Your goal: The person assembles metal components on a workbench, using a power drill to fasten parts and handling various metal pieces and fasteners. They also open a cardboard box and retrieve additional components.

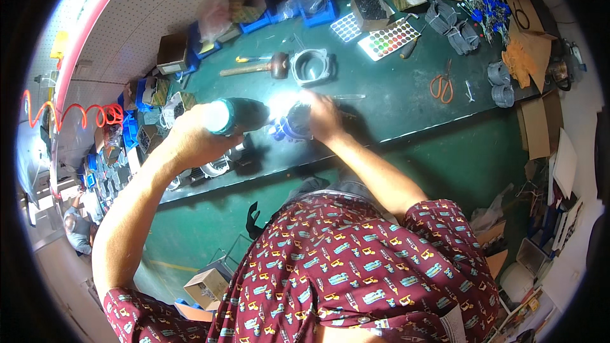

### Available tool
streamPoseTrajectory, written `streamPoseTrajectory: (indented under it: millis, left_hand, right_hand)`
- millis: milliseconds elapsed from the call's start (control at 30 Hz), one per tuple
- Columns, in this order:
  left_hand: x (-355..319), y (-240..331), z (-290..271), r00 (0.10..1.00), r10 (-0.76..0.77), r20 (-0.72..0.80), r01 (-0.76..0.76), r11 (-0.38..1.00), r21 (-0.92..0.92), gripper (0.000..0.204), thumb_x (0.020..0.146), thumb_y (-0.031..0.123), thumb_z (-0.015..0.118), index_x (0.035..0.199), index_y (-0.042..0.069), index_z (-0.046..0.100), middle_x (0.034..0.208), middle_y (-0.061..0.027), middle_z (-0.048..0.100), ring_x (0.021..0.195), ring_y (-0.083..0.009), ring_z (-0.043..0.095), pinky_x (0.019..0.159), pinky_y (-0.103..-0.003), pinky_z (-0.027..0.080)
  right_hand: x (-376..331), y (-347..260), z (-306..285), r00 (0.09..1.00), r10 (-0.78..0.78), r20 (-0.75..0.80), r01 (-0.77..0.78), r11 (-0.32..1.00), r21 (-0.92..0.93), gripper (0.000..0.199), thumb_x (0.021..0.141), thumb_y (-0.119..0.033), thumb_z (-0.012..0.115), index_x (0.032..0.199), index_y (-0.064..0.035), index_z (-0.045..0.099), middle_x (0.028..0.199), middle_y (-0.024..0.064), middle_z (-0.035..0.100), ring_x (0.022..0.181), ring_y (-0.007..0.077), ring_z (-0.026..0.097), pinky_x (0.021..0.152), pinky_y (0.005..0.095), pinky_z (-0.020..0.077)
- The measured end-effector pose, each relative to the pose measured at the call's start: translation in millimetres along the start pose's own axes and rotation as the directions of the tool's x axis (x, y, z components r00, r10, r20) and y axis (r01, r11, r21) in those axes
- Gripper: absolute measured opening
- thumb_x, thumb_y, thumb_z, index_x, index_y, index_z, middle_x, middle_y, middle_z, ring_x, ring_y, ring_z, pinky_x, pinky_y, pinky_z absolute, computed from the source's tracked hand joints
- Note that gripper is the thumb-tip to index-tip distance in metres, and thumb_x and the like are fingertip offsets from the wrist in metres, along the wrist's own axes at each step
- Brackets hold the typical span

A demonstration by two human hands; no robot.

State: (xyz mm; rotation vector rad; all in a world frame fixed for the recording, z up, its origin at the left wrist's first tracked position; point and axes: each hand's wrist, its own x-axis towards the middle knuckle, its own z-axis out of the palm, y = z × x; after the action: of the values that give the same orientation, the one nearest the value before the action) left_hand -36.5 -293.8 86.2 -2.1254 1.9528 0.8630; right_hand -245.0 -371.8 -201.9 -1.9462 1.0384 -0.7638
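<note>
Two hands work at a green workbench (pixel 394 108). The left hand (pixel 190 136) grips a dark power tool (pixel 238 116) aimed at a blue round part (pixel 293 124), which the right hand (pixel 324 117) grasps near the bench's front edge. A mallet (pixel 260 67) and a metal ring housing (pixel 311 67) lie behind.

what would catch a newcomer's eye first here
The bright glare at the middle of the green bench, where the left hand grips a dark power tool aimed at a blue round part that the right hand steadies. Behind it lie a wooden-handled mallet and a grey metal housing; orange-handled scissors lie to the right.
</note>
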Motion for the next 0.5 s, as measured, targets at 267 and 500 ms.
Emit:
streamPoseTrajectory:
  millis: [267,500]
  left_hand:
    - [0.1,-0.8,6.2,0.999,-0.036,-0.018,0.033,0.989,-0.143,0.034,0.084,0.028,0.075,0.111,0.008,0.069,0.101,-0.0164,0.073,0.093,-0.0331,0.07,0.083,-0.043,0.056]
    - [-12.9,12.7,2.9,0.989,-0.123,-0.084,0.11,0.983,-0.147,0.049,0.079,0.01,0.079,0.123,0.005,0.058,0.111,-0.0145,0.07,0.101,-0.0268,0.067,0.091,-0.037,0.054]
  right_hand:
    - [2.7,-1.6,-3.3,0.996,0.062,0.068,-0.059,0.997,-0.05,0.051,0.087,0.004,0.043,0.132,-0.0128,0.057,0.125,0.0192,0.063,0.121,0.0388,0.055,0.101,0.0502,0.0462]
    - [4.7,-3.2,-2.5,0.993,0.074,0.094,-0.07,0.996,-0.046,0.05,0.086,0.004,0.046,0.132,-0.0139,0.057,0.124,0.0187,0.063,0.121,0.038,0.055,0.098,0.0511,0.0477]
